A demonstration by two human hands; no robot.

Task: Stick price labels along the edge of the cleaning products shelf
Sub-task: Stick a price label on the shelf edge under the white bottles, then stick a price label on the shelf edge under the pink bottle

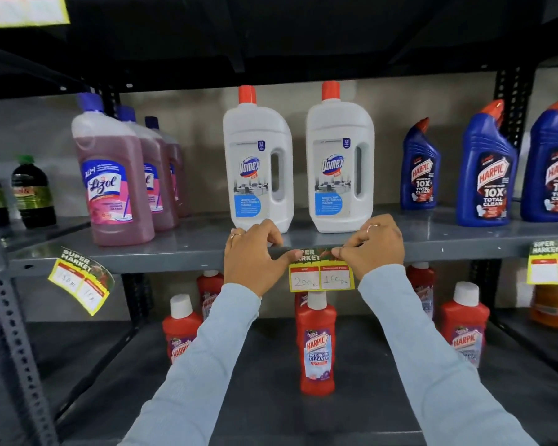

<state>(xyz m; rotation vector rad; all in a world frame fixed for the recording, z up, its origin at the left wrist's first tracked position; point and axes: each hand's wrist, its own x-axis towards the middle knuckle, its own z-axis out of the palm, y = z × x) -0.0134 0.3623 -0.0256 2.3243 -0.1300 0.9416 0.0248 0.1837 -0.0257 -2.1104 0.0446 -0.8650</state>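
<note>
A yellow-edged price label (321, 275) reading 200 and 160 hangs on the front edge of the grey shelf (161, 257), below two white Domex bottles (339, 162). My left hand (252, 257) presses its top left corner with thumb and fingers curled over the shelf edge. My right hand (372, 247) pinches the top right corner against the edge. Another label (82, 279) hangs crooked at the left, under the pink Lizol bottles (115, 178). A third label (553, 263) sits on the edge at the right.
Blue Harpic bottles (487, 169) stand at the right of the shelf, dark green bottles (33, 193) at the far left. Red Harpic bottles (316, 342) fill the shelf below. A perforated metal upright (10, 333) runs down the left. One more label (26, 9) sits top left.
</note>
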